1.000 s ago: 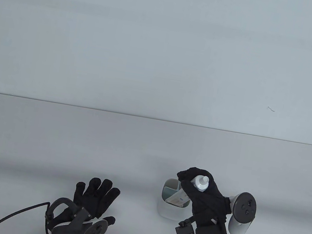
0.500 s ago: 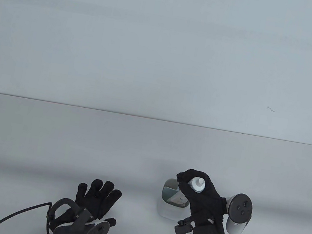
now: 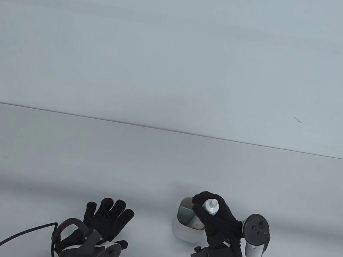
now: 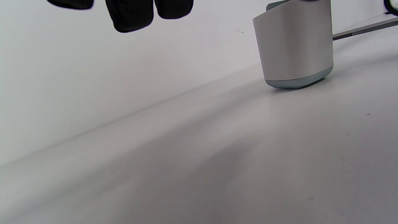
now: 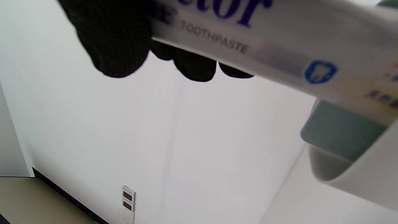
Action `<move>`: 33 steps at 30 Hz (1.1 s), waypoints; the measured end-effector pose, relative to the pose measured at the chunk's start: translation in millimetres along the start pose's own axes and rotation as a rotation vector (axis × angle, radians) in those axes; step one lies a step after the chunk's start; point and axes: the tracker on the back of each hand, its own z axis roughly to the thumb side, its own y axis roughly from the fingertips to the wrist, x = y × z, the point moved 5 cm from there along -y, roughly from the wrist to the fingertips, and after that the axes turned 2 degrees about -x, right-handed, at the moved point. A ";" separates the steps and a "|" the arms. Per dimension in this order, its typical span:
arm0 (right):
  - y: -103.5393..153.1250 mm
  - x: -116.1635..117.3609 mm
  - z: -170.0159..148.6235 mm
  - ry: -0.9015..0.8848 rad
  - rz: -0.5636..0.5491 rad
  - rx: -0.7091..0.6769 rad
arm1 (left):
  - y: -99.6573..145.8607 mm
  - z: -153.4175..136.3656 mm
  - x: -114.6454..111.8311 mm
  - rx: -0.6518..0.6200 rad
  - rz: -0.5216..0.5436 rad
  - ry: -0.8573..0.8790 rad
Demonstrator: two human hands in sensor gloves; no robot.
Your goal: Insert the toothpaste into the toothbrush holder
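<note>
R hand (image 3: 220,219) grip clamped on toothpaste (image 3: 212,205) – tail inside holder (image 3: 186,231) rim, L hand (image 3: 105,219) flat, fingers apart

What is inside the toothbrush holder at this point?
The lower end of the toothpaste tube, gripped by the right hand, sits inside the toothbrush holder, beside a green inner divider. How deep it reaches, and the holder's bottom, are hidden.

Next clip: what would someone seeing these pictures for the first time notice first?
The right hand, low and right of centre on the table, grips a white toothpaste tube cap-up, its lower end already inside the white toothbrush holder. The left hand rests open, fingers spread, low and left, holding nothing. In the right wrist view the tube's blue lettering fills the top.
</note>
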 end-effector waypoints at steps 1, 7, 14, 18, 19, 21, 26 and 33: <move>1.1 -0.1 -0.9 0.029 0.001 0.009 | 0.0 0.0 -0.1 0.000 0.000 0.000; 2.5 3.7 -4.1 0.181 0.025 0.034 | 0.0 0.0 0.1 0.001 0.003 -0.002; 2.4 9.8 -15.6 0.316 0.089 0.086 | -0.2 0.5 0.0 -0.002 0.001 -0.003; 2.3 12.3 -18.9 0.304 0.092 0.096 | -0.3 0.4 -0.5 -0.002 -0.001 -0.002; 2.5 12.9 -19.2 0.310 0.094 0.098 | -0.2 0.4 -0.8 -0.001 -0.004 -0.001; 3.2 13.7 -20.1 0.317 0.098 0.102 | -0.2 0.4 -1.2 0.000 -0.008 0.000; 4.2 11.9 -19.3 0.330 0.074 0.112 | 0.0 0.0 -1.1 0.003 -0.009 -0.001; 6.7 1.3 -17.4 0.385 0.009 0.117 | -0.1 0.1 -1.4 0.001 -0.011 -0.005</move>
